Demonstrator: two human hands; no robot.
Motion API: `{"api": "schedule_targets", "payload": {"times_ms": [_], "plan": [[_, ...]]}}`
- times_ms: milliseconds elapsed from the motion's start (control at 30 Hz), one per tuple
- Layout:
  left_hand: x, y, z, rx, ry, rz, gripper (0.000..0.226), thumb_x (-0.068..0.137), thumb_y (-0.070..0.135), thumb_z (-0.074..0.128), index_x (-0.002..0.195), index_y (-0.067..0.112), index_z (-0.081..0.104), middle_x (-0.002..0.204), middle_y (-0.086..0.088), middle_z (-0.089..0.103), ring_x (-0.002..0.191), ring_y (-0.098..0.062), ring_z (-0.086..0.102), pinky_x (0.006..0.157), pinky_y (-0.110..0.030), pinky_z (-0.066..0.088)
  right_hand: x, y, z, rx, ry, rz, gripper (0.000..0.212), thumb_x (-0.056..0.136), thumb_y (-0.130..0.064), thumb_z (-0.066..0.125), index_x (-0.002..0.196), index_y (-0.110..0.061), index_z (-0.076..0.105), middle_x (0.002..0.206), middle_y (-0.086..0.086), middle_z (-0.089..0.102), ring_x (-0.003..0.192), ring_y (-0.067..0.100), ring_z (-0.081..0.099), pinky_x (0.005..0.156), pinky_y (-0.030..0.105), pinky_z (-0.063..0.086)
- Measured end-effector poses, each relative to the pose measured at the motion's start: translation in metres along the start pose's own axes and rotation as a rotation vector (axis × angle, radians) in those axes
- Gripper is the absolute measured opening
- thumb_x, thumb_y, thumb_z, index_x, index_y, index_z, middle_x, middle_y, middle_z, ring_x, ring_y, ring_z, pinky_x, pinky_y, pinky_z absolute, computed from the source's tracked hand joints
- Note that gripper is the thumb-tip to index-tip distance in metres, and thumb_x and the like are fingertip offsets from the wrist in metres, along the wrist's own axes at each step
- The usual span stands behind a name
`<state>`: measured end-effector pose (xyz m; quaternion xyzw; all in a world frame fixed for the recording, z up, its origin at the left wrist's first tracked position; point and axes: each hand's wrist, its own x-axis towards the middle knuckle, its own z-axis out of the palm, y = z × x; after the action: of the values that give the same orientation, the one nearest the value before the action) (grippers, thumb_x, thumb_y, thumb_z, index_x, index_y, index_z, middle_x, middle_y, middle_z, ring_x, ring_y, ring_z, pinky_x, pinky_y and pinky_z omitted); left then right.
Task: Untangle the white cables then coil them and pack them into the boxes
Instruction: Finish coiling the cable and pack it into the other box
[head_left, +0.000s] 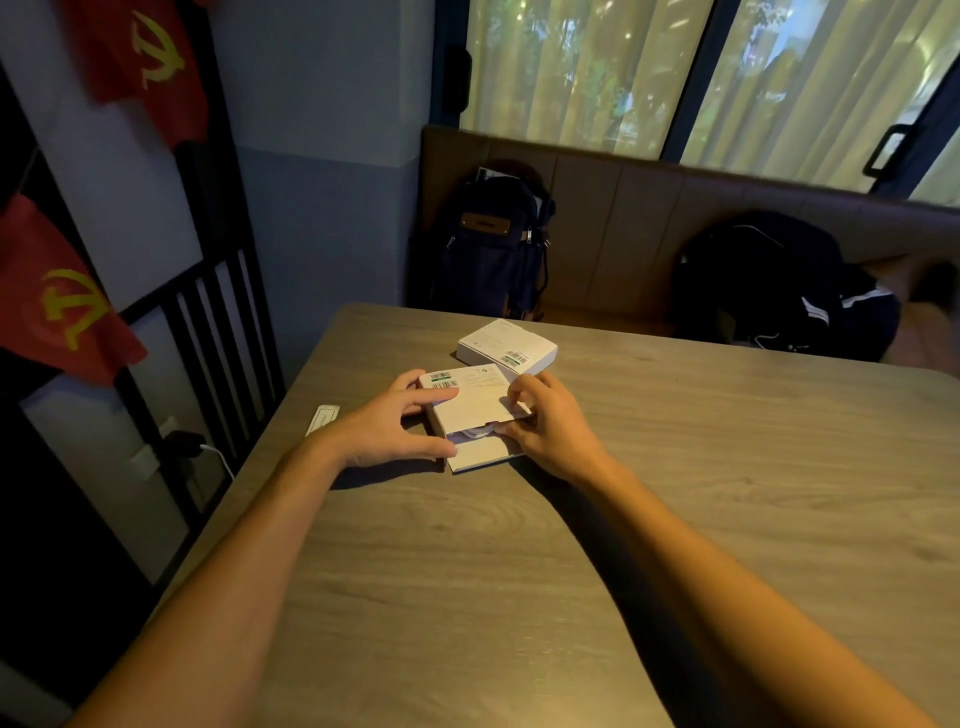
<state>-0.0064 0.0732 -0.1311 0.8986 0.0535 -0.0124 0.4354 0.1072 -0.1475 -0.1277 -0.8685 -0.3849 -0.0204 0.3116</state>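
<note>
A flat white box (470, 405) lies on the wooden table (675, 493) between my hands, its sleeve pushed partway over an inner tray (480, 457). A coiled white cable (475, 431) shows in the gap between sleeve and tray. My left hand (395, 426) grips the box's left side, index finger on top near the barcode, thumb at the tray's edge. My right hand (540, 421) pinches the sleeve's right near corner. A second white box (506, 347) sits closed just behind, touching the first one's far corner.
A small white card or label (322, 419) lies near the table's left edge. Two dark backpacks (493, 249) (779, 286) rest on the bench behind the table. A black railing with red flags stands to the left.
</note>
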Motion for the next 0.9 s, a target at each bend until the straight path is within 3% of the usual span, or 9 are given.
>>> {"api": "schedule_targets", "payload": {"times_ms": [133,267,367,467,567,667,767,900], "plan": [[0.002,0.001,0.009,0.025,0.113,0.035,0.073,0.075,0.039,0.086,0.138,0.045,0.05,0.162,0.008,0.016,0.144,-0.023,0.03,0.098,-0.028,0.045,-0.005,0.004,-0.003,0.171,0.006,0.15,0.028,0.085,-0.025,0.079,0.091,-0.011,0.056,0.09,-0.001,0.063,0.084,0.02,0.059,0.066,0.032,0.052],[0.011,0.001,0.029,0.149,0.305,0.079,0.06,0.075,0.054,0.081,0.123,0.047,0.047,0.148,0.005,0.029,0.131,-0.022,0.039,0.097,-0.037,0.051,-0.008,-0.004,0.004,0.228,0.004,0.164,0.037,0.082,-0.032,0.081,0.09,-0.005,0.056,0.084,-0.004,0.067,0.08,0.02,0.066,0.064,0.034,0.056],[0.016,0.002,0.034,0.213,0.339,0.049,0.066,0.07,0.06,0.081,0.121,0.046,0.042,0.143,0.002,0.031,0.125,-0.021,0.039,0.097,-0.042,0.052,-0.01,-0.009,0.007,0.186,0.069,0.203,0.038,0.079,-0.036,0.083,0.085,-0.011,0.055,0.081,-0.005,0.066,0.076,0.015,0.064,0.059,0.029,0.053],[0.019,0.001,0.037,0.278,0.365,0.03,0.07,0.069,0.066,0.078,0.122,0.044,0.039,0.141,0.0,0.032,0.123,-0.021,0.04,0.097,-0.043,0.051,-0.014,-0.01,0.005,0.169,0.088,0.201,0.028,0.082,-0.032,0.08,0.085,-0.015,0.057,0.083,-0.004,0.069,0.077,0.014,0.067,0.063,0.027,0.057],[0.021,-0.002,0.037,0.288,0.41,0.017,0.067,0.072,0.065,0.076,0.122,0.043,0.038,0.137,-0.001,0.033,0.121,-0.022,0.041,0.094,-0.041,0.05,-0.022,-0.01,0.002,0.241,-0.045,0.11,0.016,0.087,-0.029,0.075,0.09,-0.022,0.062,0.095,-0.007,0.073,0.09,0.008,0.07,0.079,0.026,0.06],[0.02,-0.003,0.035,0.281,0.406,0.024,0.064,0.075,0.06,0.077,0.124,0.043,0.038,0.14,-0.002,0.032,0.124,-0.023,0.039,0.096,-0.041,0.05,-0.033,-0.002,0.001,0.236,-0.11,-0.005,0.022,0.081,-0.035,0.076,0.092,-0.025,0.059,0.099,-0.008,0.07,0.093,0.012,0.067,0.082,0.034,0.059],[0.017,-0.003,0.031,0.242,0.387,0.037,0.062,0.075,0.056,0.079,0.122,0.044,0.04,0.139,0.0,0.032,0.125,-0.022,0.038,0.099,-0.043,0.049,-0.033,0.005,-0.001,0.233,-0.056,-0.012,0.037,0.076,-0.039,0.084,0.099,-0.028,0.056,0.104,-0.007,0.066,0.093,0.012,0.063,0.075,0.028,0.057],[0.015,-0.003,0.027,0.188,0.363,0.052,0.06,0.075,0.053,0.081,0.121,0.046,0.043,0.14,0.001,0.031,0.127,-0.022,0.037,0.101,-0.045,0.049,-0.028,0.007,0.0,0.159,0.08,-0.042,0.025,0.087,-0.033,0.076,0.106,-0.024,0.064,0.109,-0.008,0.061,0.095,0.006,0.059,0.076,0.02,0.054]]}}
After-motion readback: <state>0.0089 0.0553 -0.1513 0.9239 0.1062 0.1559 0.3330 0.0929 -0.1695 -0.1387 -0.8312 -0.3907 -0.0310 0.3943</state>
